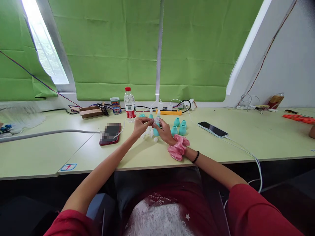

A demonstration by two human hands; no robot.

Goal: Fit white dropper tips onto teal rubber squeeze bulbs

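In front of me, over the table, both hands meet at a small turquoise squeeze bulb (156, 132) with a clear top piece (157, 120). My right hand (165, 131), with a pink scrunchie (177, 148) on its wrist, has its fingers closed round the bulb. Thumb and fingers of my left hand (142, 126) pinch together beside the clear top; what they hold is too small to make out. Several turquoise bulbs (182, 130) stand upright right of my right hand. White small parts (148, 132) and a white round piece (156, 139) lie under my hands. Behind them rise white nozzle tips (151, 111).
A red-capped water bottle (130, 104) and a printed can (115, 106) stand at the back, left of my hands. A phone (110, 133) lies left, another phone (213, 129) right, with cables. An orange power strip (169, 112) runs along the back near a cardboard box (91, 111).
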